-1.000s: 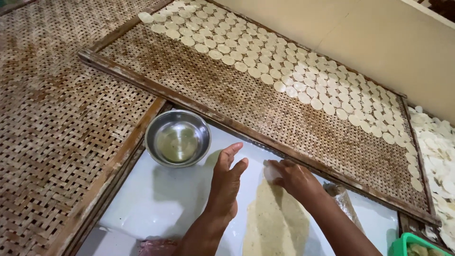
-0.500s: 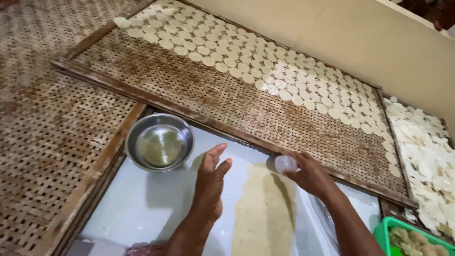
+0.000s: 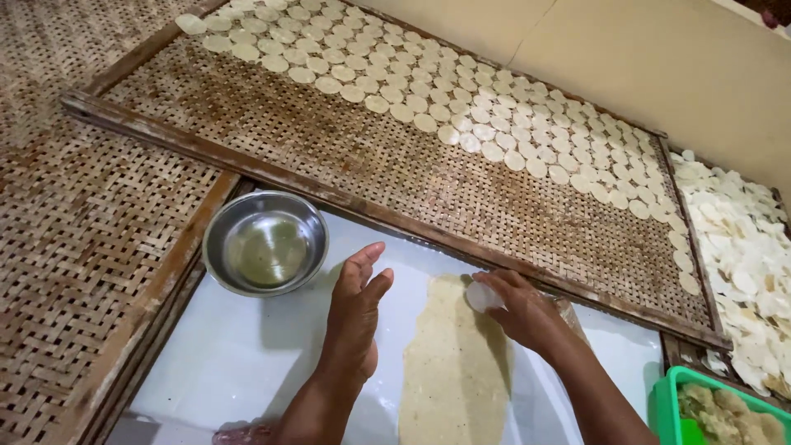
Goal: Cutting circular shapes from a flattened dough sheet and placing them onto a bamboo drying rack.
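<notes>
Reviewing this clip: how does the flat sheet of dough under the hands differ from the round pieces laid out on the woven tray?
The dough sheet is one long, flattened strip; the round pieces are many small discs. The sheet lies on the smooth white work surface, while the discs sit in rows on the woven tray. The right hand touches the sheet's top end and holds a small white round piece; no hand touches the discs. Both are pale and thin.

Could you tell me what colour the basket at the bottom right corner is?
The basket is bright green, seen in the head view.
</notes>
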